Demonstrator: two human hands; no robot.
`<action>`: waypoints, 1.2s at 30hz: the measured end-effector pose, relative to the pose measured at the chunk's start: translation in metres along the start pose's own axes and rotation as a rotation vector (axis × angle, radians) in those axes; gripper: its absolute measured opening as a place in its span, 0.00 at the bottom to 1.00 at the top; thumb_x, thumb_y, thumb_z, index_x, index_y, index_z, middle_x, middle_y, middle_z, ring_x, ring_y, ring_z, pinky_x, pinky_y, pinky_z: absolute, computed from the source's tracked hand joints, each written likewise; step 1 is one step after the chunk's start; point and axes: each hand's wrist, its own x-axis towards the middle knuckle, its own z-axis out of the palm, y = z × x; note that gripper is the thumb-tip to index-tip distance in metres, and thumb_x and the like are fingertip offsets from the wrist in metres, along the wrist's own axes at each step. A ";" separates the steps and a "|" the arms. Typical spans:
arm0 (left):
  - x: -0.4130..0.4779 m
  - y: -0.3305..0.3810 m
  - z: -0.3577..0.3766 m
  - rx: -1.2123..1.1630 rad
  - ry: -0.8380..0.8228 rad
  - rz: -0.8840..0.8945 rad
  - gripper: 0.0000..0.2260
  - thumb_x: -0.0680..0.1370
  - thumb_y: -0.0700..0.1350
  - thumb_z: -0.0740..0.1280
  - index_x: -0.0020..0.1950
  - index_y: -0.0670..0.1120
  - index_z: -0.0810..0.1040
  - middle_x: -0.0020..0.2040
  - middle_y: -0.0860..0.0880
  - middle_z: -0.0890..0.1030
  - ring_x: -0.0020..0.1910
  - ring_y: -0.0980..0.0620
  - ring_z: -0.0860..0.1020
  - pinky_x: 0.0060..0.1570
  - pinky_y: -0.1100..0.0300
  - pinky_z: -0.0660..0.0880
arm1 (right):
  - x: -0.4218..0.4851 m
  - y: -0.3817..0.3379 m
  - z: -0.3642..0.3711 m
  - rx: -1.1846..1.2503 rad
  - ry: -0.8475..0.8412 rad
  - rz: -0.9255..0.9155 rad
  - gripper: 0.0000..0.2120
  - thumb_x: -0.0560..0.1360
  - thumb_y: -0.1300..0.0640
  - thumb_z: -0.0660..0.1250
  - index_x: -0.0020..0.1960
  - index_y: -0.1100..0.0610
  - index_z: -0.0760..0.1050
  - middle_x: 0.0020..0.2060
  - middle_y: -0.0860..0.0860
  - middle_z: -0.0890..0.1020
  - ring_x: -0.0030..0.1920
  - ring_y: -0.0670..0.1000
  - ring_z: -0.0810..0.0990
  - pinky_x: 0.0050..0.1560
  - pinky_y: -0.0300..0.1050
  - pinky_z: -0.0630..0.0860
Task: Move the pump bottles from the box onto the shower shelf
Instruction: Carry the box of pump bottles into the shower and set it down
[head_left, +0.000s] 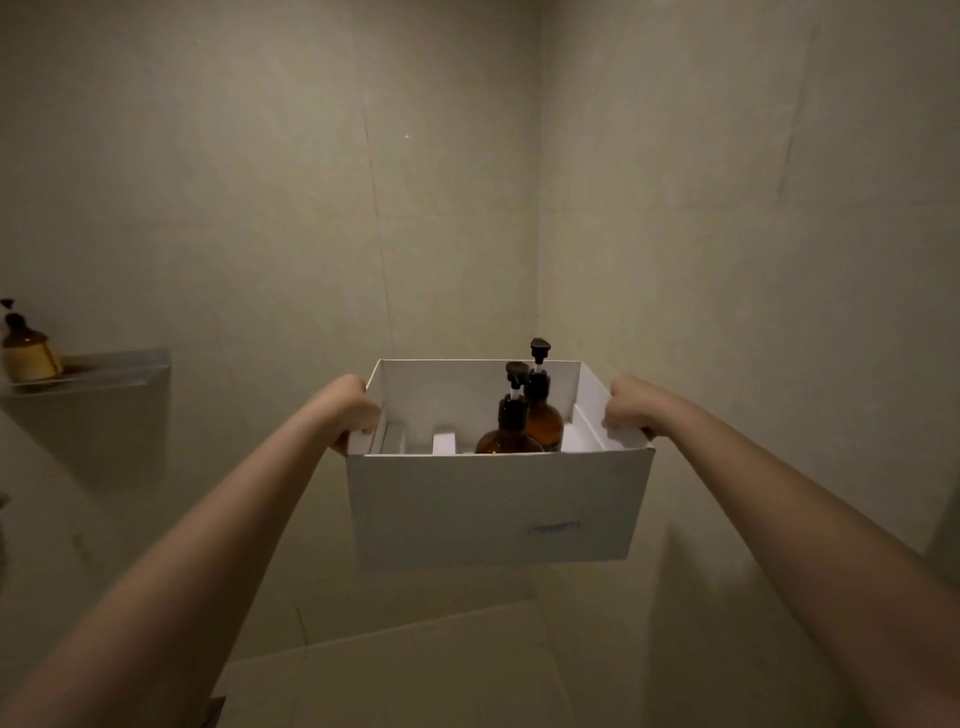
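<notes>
— So where were the pump bottles?

— Two amber ones with black pumps stood upright at the right side of the white box, near its far wall.

— And the hands?

— Left hand and right hand were clamped on opposite box rims. A third bottle stood on the shower shelf.

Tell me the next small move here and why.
Probably set the white box down somewhere stable to free a hand. The left hand and right hand each grip a side rim, holding it in the air, so neither can lift out the two amber pump bottles inside. The shower shelf on the left wall already holds one bottle.
</notes>
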 end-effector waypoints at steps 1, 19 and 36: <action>0.013 -0.001 0.000 -0.003 -0.003 -0.005 0.09 0.69 0.28 0.58 0.46 0.35 0.73 0.39 0.37 0.75 0.39 0.38 0.77 0.29 0.52 0.75 | 0.013 -0.004 0.001 -0.011 -0.003 -0.003 0.16 0.74 0.66 0.61 0.61 0.69 0.69 0.46 0.61 0.75 0.43 0.60 0.77 0.27 0.45 0.72; 0.234 -0.020 -0.053 0.092 0.201 -0.203 0.06 0.70 0.29 0.62 0.46 0.36 0.72 0.34 0.41 0.72 0.29 0.45 0.73 0.13 0.65 0.67 | 0.289 -0.159 0.013 -0.096 -0.093 -0.285 0.13 0.74 0.67 0.62 0.57 0.71 0.73 0.43 0.62 0.76 0.38 0.59 0.77 0.25 0.41 0.70; 0.319 -0.090 -0.143 0.068 0.480 -0.522 0.13 0.69 0.30 0.64 0.53 0.35 0.75 0.46 0.37 0.76 0.43 0.39 0.76 0.36 0.54 0.75 | 0.438 -0.358 0.075 -0.144 -0.278 -0.654 0.15 0.74 0.67 0.61 0.60 0.70 0.73 0.44 0.61 0.77 0.37 0.57 0.78 0.32 0.44 0.73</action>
